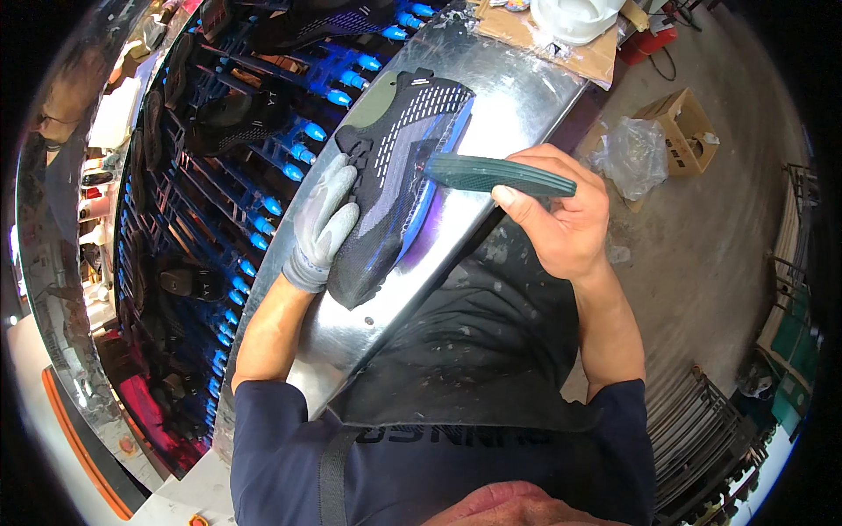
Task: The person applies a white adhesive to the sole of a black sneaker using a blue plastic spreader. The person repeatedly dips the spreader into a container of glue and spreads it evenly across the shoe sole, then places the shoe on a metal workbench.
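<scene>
A black and grey knit shoe upper (386, 188) with white dashes and a blue lower edge lies on its side on the metal worktop (351, 337). My left hand (324, 210), in a grey glove, grips the upper along its left side, with the fingers curled against it. My bare right hand (561, 206) is closed around a dark green, ribbed, curved hand tool (491, 173). The left end of this tool meets the upper near its blue edge, and its working tip is too small to make out.
Left of the worktop runs a dark rack with blue-tipped pegs (303, 152), carrying several black shoe uppers (232, 121). A white container (574, 19) stands on cardboard (526, 44) at the far end. A cardboard box (688, 136) and a clear plastic bag (633, 158) are on the floor at right.
</scene>
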Demonstrator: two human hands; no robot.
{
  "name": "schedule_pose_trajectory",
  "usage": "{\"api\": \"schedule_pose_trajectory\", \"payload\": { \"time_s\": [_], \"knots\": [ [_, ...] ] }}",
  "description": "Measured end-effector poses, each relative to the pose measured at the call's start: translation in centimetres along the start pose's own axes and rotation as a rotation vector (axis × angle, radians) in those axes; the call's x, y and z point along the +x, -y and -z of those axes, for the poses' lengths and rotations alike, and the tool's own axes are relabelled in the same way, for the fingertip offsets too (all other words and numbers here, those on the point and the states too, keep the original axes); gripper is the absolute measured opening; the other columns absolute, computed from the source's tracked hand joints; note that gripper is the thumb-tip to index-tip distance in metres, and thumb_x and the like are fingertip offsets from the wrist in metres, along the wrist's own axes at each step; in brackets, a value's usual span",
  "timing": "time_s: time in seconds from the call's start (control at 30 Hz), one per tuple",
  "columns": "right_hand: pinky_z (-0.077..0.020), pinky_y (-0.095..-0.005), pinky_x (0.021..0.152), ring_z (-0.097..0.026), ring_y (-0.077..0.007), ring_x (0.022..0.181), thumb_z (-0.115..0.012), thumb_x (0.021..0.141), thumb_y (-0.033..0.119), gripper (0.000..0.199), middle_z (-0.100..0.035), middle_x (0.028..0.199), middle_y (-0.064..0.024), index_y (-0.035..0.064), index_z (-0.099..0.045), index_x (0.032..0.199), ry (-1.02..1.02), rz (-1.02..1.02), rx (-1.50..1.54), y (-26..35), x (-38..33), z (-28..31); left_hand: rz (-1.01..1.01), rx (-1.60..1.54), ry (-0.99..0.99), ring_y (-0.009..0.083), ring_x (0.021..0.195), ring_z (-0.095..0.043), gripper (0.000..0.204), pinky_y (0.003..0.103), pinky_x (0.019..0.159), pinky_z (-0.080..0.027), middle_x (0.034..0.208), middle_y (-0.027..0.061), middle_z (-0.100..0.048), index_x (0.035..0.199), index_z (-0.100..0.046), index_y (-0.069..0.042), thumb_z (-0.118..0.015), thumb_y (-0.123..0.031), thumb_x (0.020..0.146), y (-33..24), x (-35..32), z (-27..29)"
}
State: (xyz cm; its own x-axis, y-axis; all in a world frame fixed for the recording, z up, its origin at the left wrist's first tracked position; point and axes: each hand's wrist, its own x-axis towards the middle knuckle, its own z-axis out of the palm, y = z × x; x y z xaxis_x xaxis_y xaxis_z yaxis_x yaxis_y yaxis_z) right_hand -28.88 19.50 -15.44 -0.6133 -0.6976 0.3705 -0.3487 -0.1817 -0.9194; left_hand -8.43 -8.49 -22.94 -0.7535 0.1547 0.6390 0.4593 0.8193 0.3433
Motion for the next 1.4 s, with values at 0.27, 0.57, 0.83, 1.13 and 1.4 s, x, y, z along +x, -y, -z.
{"api": "schedule_pose_trajectory", "payload": {
  "time_s": [0.27,0.57,0.83,1.13,1.4],
  "knots": [
    [-0.0518,-0.0292,0.072,-0.067,-0.0192,0.084,-0.074,0.088,-0.004,0.013,-0.072,0.096,-0.0149,-0.0082,-0.073,0.101,0.063,-0.036,0.059,1.3,-1.3,-0.3,-0.017,0.022,-0.015,0.051,0.135,-0.054,0.073,0.059,0.113,-0.044,0.149,0.0298,-0.052,0.149,-0.047,-0.013,-0.081,-0.008,0.085,-0.2,0.7,-0.2],
    [-0.0554,-0.0306,0.069,-0.071,-0.0224,0.078,-0.078,0.085,-0.001,0.018,-0.073,0.093,-0.0184,-0.008,-0.073,0.1,0.025,-0.013,0.031,4.0,-3.3,-1.7,-0.032,0.045,-0.013,0.0514,0.131,-0.056,0.049,0.059,0.112,-0.046,0.139,0.0309,-0.057,0.135,-0.053,-0.007,-0.072,-0.005,0.089,-0.5,2.2,0.0],
    [-0.0547,-0.0274,0.065,-0.07,-0.0162,0.075,-0.078,0.087,0.002,0.019,-0.072,0.087,-0.0135,-0.0067,-0.072,0.103,0.056,0.046,0.06,4.4,-3.8,-2.0,-0.043,0.159,-0.016,0.0514,0.122,-0.062,0.047,0.066,0.107,-0.045,0.129,0.0309,-0.063,0.126,-0.057,-0.005,-0.071,-0.01,0.081,-1.5,4.4,0.2],
    [-0.0602,-0.0288,0.072,-0.071,-0.0182,0.08,-0.072,0.095,0.001,0.014,-0.069,0.098,-0.015,-0.0099,-0.07,0.103,-0.002,-0.197,0.256,3.0,-1.1,0.9,-0.029,0.103,-0.059,0.0461,0.122,-0.065,0.049,0.068,0.112,-0.039,0.127,0.0273,-0.066,0.13,-0.054,-0.004,-0.07,-0.008,0.084,-2.3,7.1,-0.2],
    [-0.0579,-0.0282,0.069,-0.068,-0.0131,0.073,-0.073,0.097,0.009,0.012,-0.072,0.083,-0.0079,-0.0029,-0.072,0.1,0.112,-0.354,0.338,1.6,1.3,2.9,-0.077,0.103,-0.041,0.0472,0.119,-0.066,0.049,0.07,0.112,-0.039,0.124,0.0271,-0.068,0.127,-0.055,-0.002,-0.073,-0.009,0.081,-2.3,7.4,-0.3]
  ]
}}
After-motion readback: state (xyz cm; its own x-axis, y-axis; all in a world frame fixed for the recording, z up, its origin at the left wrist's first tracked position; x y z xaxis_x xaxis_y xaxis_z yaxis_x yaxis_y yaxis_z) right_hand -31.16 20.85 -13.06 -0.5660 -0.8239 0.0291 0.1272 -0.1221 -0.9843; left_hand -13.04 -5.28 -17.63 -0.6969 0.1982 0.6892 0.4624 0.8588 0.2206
